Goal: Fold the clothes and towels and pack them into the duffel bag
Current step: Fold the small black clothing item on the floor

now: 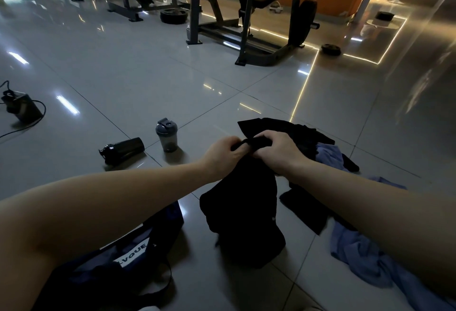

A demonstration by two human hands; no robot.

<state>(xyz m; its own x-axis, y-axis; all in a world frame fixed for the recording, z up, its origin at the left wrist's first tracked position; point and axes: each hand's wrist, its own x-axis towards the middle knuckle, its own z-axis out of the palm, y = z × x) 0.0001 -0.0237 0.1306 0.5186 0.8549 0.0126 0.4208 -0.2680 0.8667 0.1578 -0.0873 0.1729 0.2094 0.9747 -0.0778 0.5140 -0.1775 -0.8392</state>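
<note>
Both grips meet at the top edge of a black garment (244, 212). The left grip (223, 154) and the right grip (276, 150) sit close together, each with its fingers curled over a bunched bit of cloth and pinching it. The garment hangs from them, and its lower part crumples onto the floor (148, 76) just in front of the person. It lies between the duffel bag (118, 268) on the left and a loose blue towel (357, 249) on the right.

The step in hand looks like the very start of folding this one piece. It is lifted by an edge but not yet spread or squared. The task as a whole seems early, since a heap of black clothes (296, 129) lies unfolded just beyond the hands. The bag sits slack, and whether anything is inside it cannot be told.

The next move probably calls for the two grips to slide apart along the edge until they find its corners. The cloth could then be shaken out and laid flat on the floor before the first fold.

The garment is matte black, soft and limp. It is too dark to show seams, or what kind of clothing it is.
</note>
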